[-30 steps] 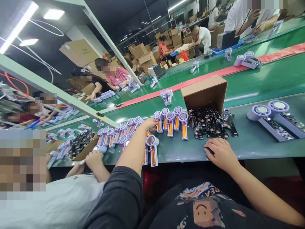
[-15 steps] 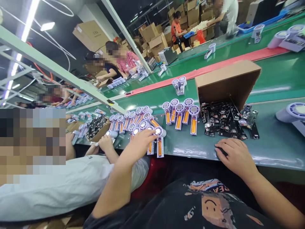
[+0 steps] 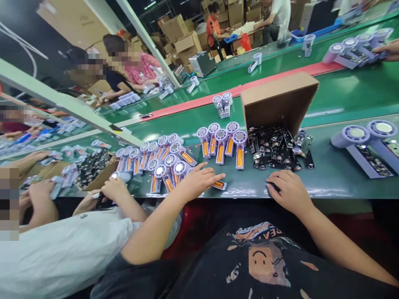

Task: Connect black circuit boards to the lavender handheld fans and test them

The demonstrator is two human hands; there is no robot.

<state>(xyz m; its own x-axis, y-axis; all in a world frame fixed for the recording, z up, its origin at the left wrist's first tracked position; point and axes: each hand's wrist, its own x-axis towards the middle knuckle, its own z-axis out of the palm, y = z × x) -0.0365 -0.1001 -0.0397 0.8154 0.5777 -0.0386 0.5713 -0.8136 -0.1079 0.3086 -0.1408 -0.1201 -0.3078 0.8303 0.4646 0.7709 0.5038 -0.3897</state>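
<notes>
My left hand [image 3: 199,181] closes over a lavender handheld fan [image 3: 220,185] near the bench's front edge. The fan's orange battery end sticks out to the right; its head is hidden under my fingers. To the left, several similar fans [image 3: 170,160] stand crowded together with orange batteries showing. My right hand [image 3: 288,191] rests at the bench edge, fingers curled, with a small dark thing I cannot make out between thumb and fingers. Just beyond it lies a pile of black circuit boards [image 3: 276,147], spilling from a tipped cardboard box [image 3: 277,97].
More fans [image 3: 220,143] stand between the hands and the box. Two fans with exposed boards [image 3: 369,151] lie at the right. A co-worker in a light shirt [image 3: 77,249] sits close on my left, beside another box of boards [image 3: 107,170]. A red strip [image 3: 193,104] divides the green belt.
The view has swung right. My left hand has drawn a fan away from the group and turned it sideways. My right hand stays by the bench edge. Someone's hand now shows at far right.
</notes>
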